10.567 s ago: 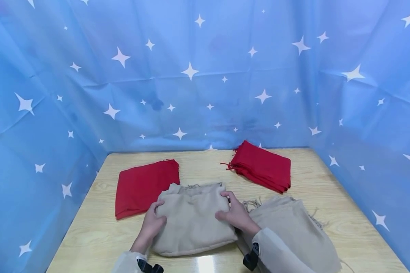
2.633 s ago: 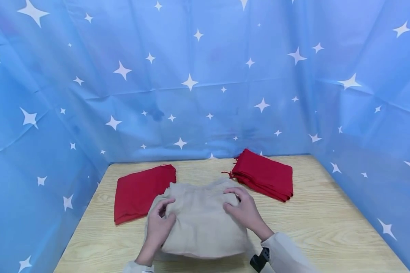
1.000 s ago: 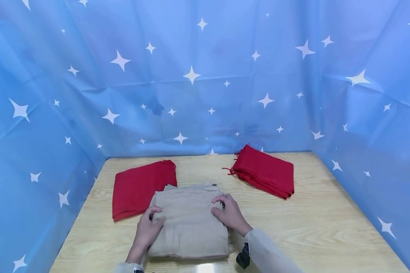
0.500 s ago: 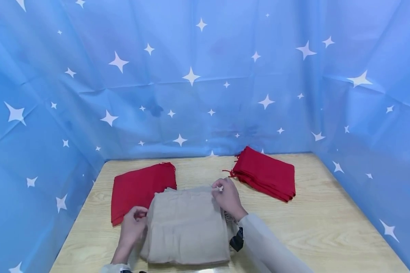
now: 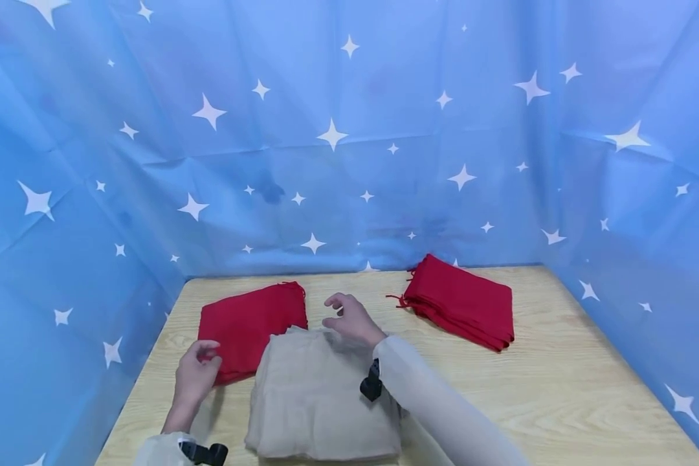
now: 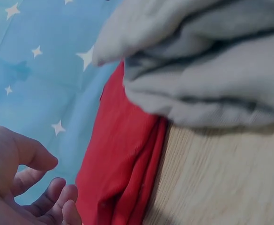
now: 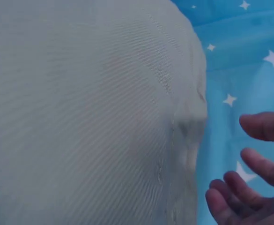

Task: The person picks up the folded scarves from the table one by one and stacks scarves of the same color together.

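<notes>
A stack of folded beige fringed scarves [image 5: 326, 401] lies at the table's front middle. To its upper left is a folded red scarf [image 5: 247, 323], partly covered by the stack's corner in the head view. My left hand [image 5: 195, 372] hovers beside the red scarf's left edge, fingers loosely bent and holding nothing; the left wrist view shows a gap between fingers [image 6: 57, 187] and thumb. My right hand [image 5: 354, 318] is above the far edge of the beige stack, its loosely curved fingers [image 7: 263, 168] free of the cloth.
Another folded red scarf [image 5: 463, 301], with tassels on its left side, lies at the back right of the wooden table [image 5: 559, 401]. Blue curtains [image 5: 349, 162] with white stars enclose the table at the back and both sides.
Both beige scarves, separate at first, are now stacked. Lately both hands have left the stack: the left moved left toward the red scarf, the right moved up and left over the stack.
</notes>
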Motion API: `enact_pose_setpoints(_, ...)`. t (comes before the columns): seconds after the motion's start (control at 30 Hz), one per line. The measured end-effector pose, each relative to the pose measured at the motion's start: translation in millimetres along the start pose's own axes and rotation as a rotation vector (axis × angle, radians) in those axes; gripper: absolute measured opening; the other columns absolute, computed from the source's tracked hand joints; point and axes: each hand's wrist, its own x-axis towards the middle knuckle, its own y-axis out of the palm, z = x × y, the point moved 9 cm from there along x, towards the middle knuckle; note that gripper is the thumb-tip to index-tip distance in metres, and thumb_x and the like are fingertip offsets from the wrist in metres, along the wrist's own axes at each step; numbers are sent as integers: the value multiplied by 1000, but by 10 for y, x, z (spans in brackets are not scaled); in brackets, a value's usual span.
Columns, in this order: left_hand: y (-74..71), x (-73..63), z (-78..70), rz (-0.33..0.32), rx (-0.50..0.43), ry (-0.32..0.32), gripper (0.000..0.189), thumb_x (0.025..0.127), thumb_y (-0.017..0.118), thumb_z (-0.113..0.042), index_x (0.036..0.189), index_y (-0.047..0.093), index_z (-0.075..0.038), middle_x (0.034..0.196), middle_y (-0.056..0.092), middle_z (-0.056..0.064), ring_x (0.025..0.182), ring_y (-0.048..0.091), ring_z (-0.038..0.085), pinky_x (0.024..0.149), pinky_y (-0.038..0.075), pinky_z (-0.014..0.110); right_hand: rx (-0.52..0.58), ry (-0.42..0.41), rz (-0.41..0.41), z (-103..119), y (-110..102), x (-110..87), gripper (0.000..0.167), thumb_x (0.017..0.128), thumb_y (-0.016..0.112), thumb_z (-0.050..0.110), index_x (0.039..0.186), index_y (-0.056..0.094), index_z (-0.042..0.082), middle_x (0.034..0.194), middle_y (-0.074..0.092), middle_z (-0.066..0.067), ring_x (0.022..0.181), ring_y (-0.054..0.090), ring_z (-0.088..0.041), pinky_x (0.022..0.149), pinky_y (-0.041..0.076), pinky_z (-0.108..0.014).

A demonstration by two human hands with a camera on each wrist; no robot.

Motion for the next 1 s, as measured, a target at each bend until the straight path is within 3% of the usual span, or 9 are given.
enact_pose_setpoints(0.17,24,134,85,12,-61,-64,48,90,48,-10,133,38,7,128,44,32,112,48,42,90,44,45,32,20,27,-18,158,149,47,85,67,16,128,52,5,132,47,-22,115,51,-39,93,45,-48)
enact_pose_setpoints(0.33,83,246,162,21,-94,-113,62,92,48,-15,144,22,7,144,23,35,133,27,49,109,27,57,82,56,48,-95,350,264,59,86,66,20,139,43,6,142,39,-22,126,43,-40,98,42,-52)
enact_pose_setpoints(0.43,86,292,231,1,-96,-137,66,93,48,-19,146,18,6,146,18,36,136,20,49,111,21,58,93,68,59,-150,476,335,65,86,67,24,142,39,6,145,37,-21,128,40,-37,100,41,-52)
enact_pose_setpoints(0.6,123,336,388,-7,-116,-185,71,94,48,-25,149,13,3,149,16,36,136,23,49,111,22,57,61,96,67,-268,623,423,77,84,69,33,147,32,8,148,34,-17,132,38,-34,102,39,-53)
enact_pose_setpoints(0.73,165,347,478,-4,-225,-246,71,95,46,-29,150,13,1,147,23,35,134,29,46,109,26,56,70,108,78,-296,685,436,83,83,69,35,150,26,10,150,31,-18,134,36,-36,103,37,-54)
enact_pose_setpoints(0.83,182,370,487,-5,-272,-266,69,95,46,-31,150,17,-1,147,25,32,131,31,43,108,27,55,87,113,85,-287,732,464,84,83,69,34,150,25,10,149,32,-19,133,35,-36,103,38,-54)
enact_pose_setpoints(1.0,259,434,456,42,-308,-260,67,95,48,-28,150,20,-2,155,12,28,139,19,43,113,20,56,138,123,144,-273,888,521,82,83,70,33,150,26,14,149,34,-16,135,35,-35,104,38,-51)
